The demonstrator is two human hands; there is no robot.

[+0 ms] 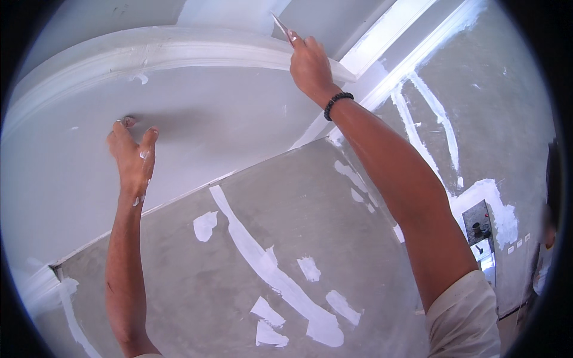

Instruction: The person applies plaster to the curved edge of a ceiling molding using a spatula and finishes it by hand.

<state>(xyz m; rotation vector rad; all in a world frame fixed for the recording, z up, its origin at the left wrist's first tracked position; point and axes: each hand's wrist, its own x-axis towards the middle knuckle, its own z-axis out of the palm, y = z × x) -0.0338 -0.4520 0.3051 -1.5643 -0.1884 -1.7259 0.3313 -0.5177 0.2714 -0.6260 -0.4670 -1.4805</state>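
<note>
Putty knife (279, 25) is held by the fingers of the right hand (311, 65), its blade pointed past the upper edge of the white moulding (221, 49), near that moulding's right end. The left hand (133, 160), smeared with white, is seen below the moulding, apart from it, thumb spread from curled fingers; whether anything is held there cannot be told. White patches (205, 227) are spread well below the moulding
</note>
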